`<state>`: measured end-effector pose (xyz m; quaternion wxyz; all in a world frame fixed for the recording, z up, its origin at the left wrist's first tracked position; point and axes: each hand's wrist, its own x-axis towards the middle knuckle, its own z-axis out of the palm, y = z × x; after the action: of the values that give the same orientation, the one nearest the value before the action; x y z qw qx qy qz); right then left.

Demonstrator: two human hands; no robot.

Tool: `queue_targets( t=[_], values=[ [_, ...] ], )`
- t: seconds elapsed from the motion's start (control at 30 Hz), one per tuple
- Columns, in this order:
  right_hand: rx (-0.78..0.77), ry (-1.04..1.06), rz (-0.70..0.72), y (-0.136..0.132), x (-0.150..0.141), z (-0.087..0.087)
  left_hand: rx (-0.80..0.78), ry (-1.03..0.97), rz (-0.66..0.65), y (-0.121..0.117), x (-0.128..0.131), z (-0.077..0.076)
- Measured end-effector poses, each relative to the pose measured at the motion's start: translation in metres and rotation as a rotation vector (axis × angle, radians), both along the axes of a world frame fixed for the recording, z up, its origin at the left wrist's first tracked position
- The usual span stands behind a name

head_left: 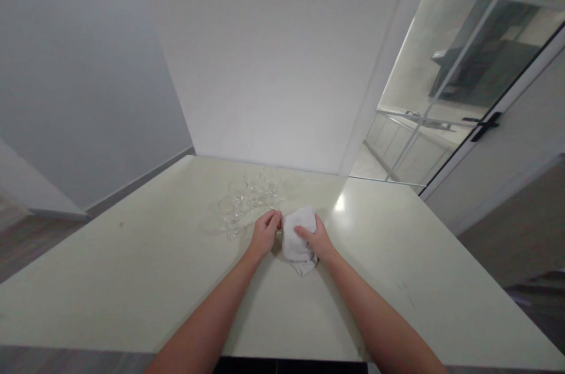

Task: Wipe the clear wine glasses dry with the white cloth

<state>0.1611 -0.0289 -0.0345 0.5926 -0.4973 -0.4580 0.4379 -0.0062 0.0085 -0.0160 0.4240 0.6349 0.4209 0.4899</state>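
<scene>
Head view showed me both hands meeting over the pale table (pixel 132 280). My right hand (pixel 318 240) was closed around a bunched white cloth (pixel 296 239); my left hand (pixel 265 233) pinched something hidden just left of it. Clear glasses (pixel 247 197) stood just beyond, nearer the left hand.
</scene>
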Motion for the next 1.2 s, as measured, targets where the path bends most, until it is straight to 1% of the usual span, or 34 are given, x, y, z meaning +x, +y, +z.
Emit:
queue_targets(
  t=[0.1, 0.17, 0.3, 0.37, 0.43, 0.5, 0.57, 0.67, 0.73, 0.83, 0.9, 1.0, 1.1, 1.2],
  values=[
    [0.039, -0.077, 0.007, -0.004, -0.003, 0.002, -0.051, -0.027, 0.033, 0.003, 0.001, -0.001],
    [0.029, -0.065, 0.002, -0.005, -0.004, 0.003, -0.059, -0.035, 0.039, 0.004, 0.001, -0.002],
    [0.012, 0.048, -0.02, -0.003, -0.005, 0.005, -0.017, -0.04, -0.003, 0.0, 0.0, -0.002],
    [0.017, 0.077, -0.056, -0.001, -0.005, 0.007, 0.005, -0.035, -0.027, -0.003, 0.0, -0.002],
    [-0.01, 0.086, -0.084, -0.001, -0.004, 0.008, 0.011, -0.032, -0.036, -0.004, -0.001, -0.001],
    [-0.063, 0.12, -0.101, 0.0, -0.005, 0.008, 0.003, -0.045, -0.039, -0.005, -0.001, 0.0],
    [-0.096, 0.199, -0.12, 0.0, -0.005, 0.007, -0.018, -0.086, -0.039, -0.004, -0.001, 0.001],
    [-0.088, 0.339, -0.161, 0.003, -0.005, 0.002, -0.093, -0.191, -0.008, -0.002, 0.0, 0.002],
    [-0.092, 0.377, -0.124, 0.005, -0.004, -0.002, -0.146, -0.243, 0.017, 0.001, 0.0, 0.002],
    [-0.132, 0.362, 0.02, 0.006, 0.0, -0.008, -0.165, -0.278, 0.025, 0.003, -0.002, 0.002],
    [-0.132, 0.337, 0.13, 0.005, 0.002, -0.01, -0.148, -0.302, 0.005, 0.003, -0.004, 0.001],
    [-0.078, 0.29, 0.296, 0.001, 0.004, -0.009, -0.1, -0.32, -0.06, 0.002, -0.007, 0.002],
    [-0.009, 0.214, 0.355, -0.002, 0.006, -0.005, -0.024, -0.304, -0.123, -0.001, -0.008, 0.001],
    [0.064, 0.106, 0.323, -0.001, 0.008, 0.0, 0.07, -0.281, -0.174, -0.005, -0.009, -0.002]
  ],
)
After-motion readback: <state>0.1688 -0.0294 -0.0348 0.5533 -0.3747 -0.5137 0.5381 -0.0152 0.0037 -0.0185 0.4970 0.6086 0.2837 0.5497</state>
